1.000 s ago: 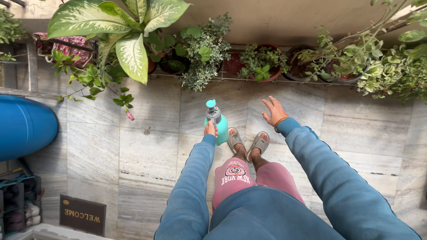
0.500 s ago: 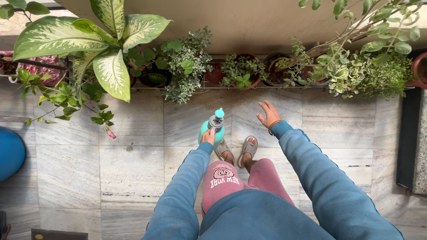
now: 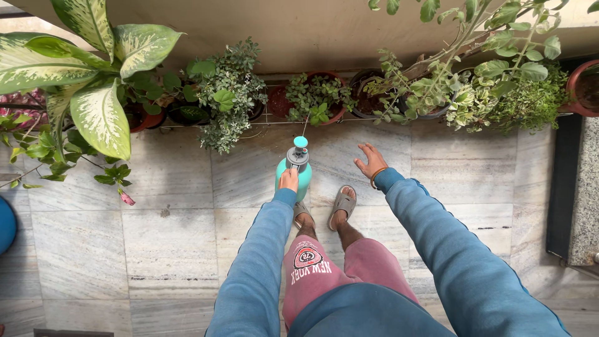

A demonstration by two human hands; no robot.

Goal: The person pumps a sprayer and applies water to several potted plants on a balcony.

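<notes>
My left hand (image 3: 289,180) grips a teal spray bottle (image 3: 302,167) with a grey pump head, its nozzle aimed at a small leafy plant in a red-brown pot (image 3: 316,100). A thin jet of water runs from the nozzle toward that pot. My right hand (image 3: 370,161) is stretched out over the floor with fingers spread, holding nothing, an orange band at the wrist. Both arms wear blue sleeves. My feet in grey sandals (image 3: 342,202) stand just below the bottle.
A row of potted plants lines the wall: a large variegated-leaf plant (image 3: 93,75) at left, a bushy grey-green plant (image 3: 228,93), dark pots (image 3: 374,87) and leafy shrubs (image 3: 499,87) at right. A blue drum edge (image 3: 5,221) sits far left; a dark strip (image 3: 564,187) runs along the right.
I have stepped to the right along the plant row; the blue drum and doormat have slid out of view. The bottle now points at the small potted plant and sprays water.
</notes>
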